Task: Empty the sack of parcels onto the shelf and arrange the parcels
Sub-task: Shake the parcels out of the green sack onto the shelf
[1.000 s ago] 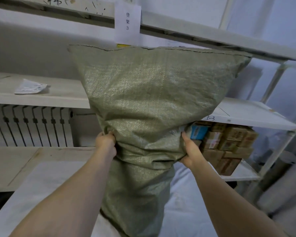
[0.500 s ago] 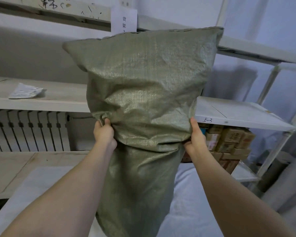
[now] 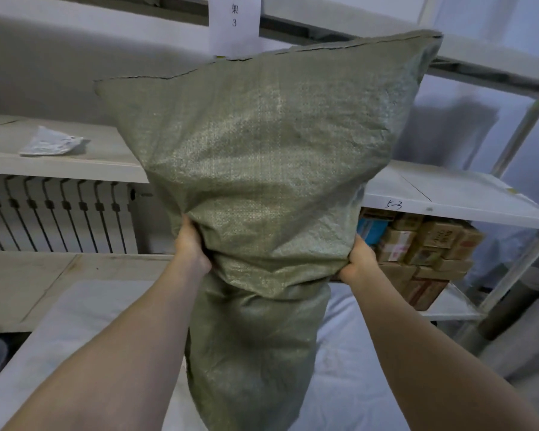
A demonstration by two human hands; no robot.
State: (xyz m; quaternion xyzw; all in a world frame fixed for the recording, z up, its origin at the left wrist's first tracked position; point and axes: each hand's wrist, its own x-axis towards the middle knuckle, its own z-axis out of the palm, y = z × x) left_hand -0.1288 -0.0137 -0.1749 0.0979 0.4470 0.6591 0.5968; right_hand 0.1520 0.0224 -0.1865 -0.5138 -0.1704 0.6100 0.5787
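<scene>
— What lay far left?
— A small white packet (image 3: 52, 145) on the middle shelf (image 3: 75, 164).
— And your hands?
— My left hand (image 3: 191, 244) had its fingers clenched in the green sack (image 3: 262, 169), held upright before the shelves; my right hand (image 3: 360, 259) gripped its other side.
— Further right?
— Stacked cardboard parcels (image 3: 423, 247) under the right shelf board (image 3: 448, 194).

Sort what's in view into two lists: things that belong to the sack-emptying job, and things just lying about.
Job:
green woven plastic sack
left hand, gripping it
right hand, gripping it
pale wooden shelf board

Lying about:
crumpled white plastic packet
stacked brown cardboard boxes
white paper sign
</scene>
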